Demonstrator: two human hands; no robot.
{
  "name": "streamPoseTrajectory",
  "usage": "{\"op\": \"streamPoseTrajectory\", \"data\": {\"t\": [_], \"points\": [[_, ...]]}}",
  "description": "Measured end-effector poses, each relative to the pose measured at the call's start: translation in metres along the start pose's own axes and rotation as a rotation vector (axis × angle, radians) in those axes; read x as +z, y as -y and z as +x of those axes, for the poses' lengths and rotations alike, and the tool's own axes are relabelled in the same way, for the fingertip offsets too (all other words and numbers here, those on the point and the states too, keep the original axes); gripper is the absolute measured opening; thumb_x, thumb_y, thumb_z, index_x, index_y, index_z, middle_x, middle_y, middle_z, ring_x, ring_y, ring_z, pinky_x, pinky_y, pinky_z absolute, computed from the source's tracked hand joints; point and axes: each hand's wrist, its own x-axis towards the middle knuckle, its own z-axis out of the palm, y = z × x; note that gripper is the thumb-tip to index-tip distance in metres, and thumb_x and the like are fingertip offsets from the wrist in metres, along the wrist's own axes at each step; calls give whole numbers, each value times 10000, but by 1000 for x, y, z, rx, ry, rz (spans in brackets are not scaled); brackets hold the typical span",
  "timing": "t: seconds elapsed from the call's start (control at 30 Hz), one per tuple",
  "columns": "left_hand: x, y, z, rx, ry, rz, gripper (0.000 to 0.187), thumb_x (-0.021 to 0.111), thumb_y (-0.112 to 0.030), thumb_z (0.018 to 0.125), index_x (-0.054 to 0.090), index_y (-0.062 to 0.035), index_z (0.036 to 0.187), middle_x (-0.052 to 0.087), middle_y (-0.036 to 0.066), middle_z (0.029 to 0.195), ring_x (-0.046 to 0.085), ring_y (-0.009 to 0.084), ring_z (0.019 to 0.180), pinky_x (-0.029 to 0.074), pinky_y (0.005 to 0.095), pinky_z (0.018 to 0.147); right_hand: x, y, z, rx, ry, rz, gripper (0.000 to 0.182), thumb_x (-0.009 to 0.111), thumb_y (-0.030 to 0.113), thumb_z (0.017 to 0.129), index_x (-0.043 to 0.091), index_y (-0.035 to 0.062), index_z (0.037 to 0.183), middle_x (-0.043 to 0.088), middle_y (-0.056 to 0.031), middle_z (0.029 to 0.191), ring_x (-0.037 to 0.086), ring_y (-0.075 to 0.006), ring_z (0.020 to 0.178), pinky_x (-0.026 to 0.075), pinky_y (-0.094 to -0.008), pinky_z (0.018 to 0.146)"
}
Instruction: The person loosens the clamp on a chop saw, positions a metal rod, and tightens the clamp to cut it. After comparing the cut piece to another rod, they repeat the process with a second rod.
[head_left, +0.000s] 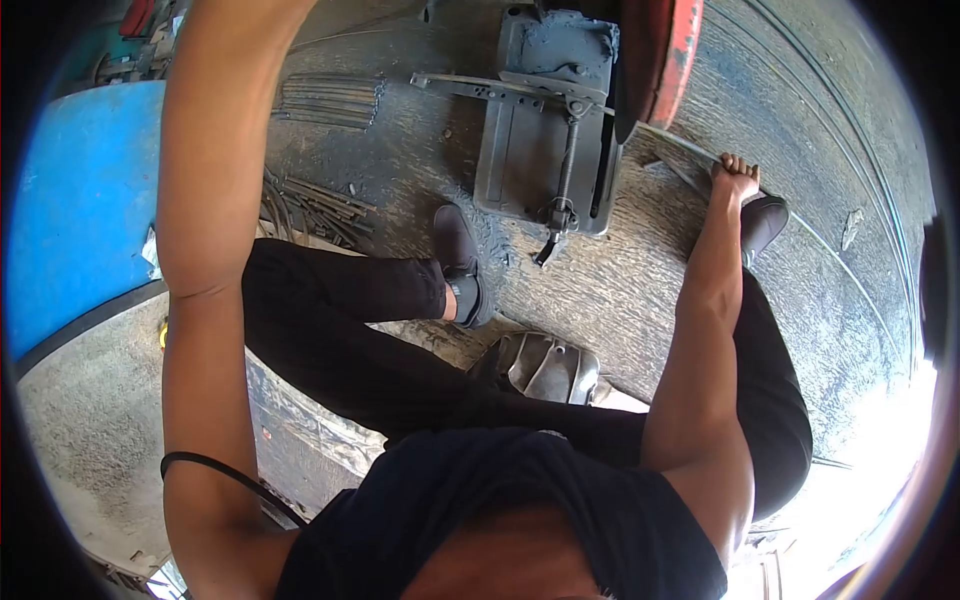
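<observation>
My right hand (737, 177) is wrapped round a long thin metal rod (682, 143) at the right, above my shoe. The rod runs left to a dark metal cutting machine (545, 150) on the floor, with a threaded clamp screw (570, 160) and a small crank handle (547, 248). Part of the machine is hidden behind a dark disc beside a red part (678, 65). My left arm reaches up past the top edge of the view, so my left hand is out of sight.
Cut rods (325, 102) lie in a row at the upper left, with a loose pile of bars (325, 208) below them. A blue drum (85, 210) stands at the far left. Long thin rods (880, 180) curve along the right. A metal casing (548, 368) sits between my legs.
</observation>
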Motion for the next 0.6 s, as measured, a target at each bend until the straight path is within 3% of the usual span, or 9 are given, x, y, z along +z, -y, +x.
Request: {"op": "streamPoseTrajectory", "data": {"t": [0.07, 0.17, 0.27, 0.37, 0.47, 0.57, 0.6], "points": [[5, -7, -2, -75, -11, 47, 300, 557, -230, 944, 605, 55, 1028, 600, 33, 825, 576, 122, 740, 475, 271, 673, 4, -1, -3, 14, -7, 0, 495, 404, 299, 979, 160, 205, 560, 136, 41, 489, 115, -139, 437, 150, -314, 449], [18, -7, -5, 41, -135, 215, 346, 546, -223, 949, 598, 70, 1126, 625, 63, 880, 613, 137, 740, 498, 273, 672, 9, -3, -3, 3, -36, -35, 483, 427, 274, 959, 171, 194, 557, 133, 41, 491, 112, -140, 439, 148, -318, 457], [24, -20, -5, -77, -184, 256, 411, 536, -219, 953, 558, 82, 1233, 640, 93, 950, 644, 150, 758, 517, 276, 684, 11, -2, -3, 27, 9, -36, 482, 438, 264, 954, 175, 194, 556, 131, 41, 492, 112, -140, 442, 149, -320, 456], [14, -13, -2, -72, -107, 139, 446, 529, -208, 955, 520, 84, 1292, 642, 106, 992, 661, 153, 779, 529, 275, 705, 7, -3, 2, 24, 34, -14, 479, 441, 252, 951, 178, 197, 554, 132, 40, 492, 111, -140, 446, 152, -322, 452], [11, -17, -1, -210, -51, -68, 434, 527, -192, 956, 515, 82, 1292, 640, 101, 994, 657, 148, 770, 535, 274, 706, 5, -5, 7, 1, 10, -39, 482, 438, 254, 955, 182, 200, 550, 133, 39, 492, 111, -141, 443, 159, -323, 447], [14, -14, 1, -101, -73, 114, 447, 530, -184, 955, 500, 78, 1316, 643, 106, 1001, 660, 146, 790, 535, 275, 713, 4, -7, 5, 9, 53, -13, 488, 419, 281, 966, 185, 200, 545, 141, 34, 485, 118, -143, 433, 170, -320, 440], [10, -14, 4, -158, -33, -60, 457, 537, -186, 952, 496, 84, 1318, 643, 106, 1000, 659, 145, 799, 531, 275, 714, 3, -7, 7, 13, 71, -4, 488, 417, 285, 966, 186, 200, 545, 143, 33, 483, 120, -143, 431, 171, -319, 438]]}}
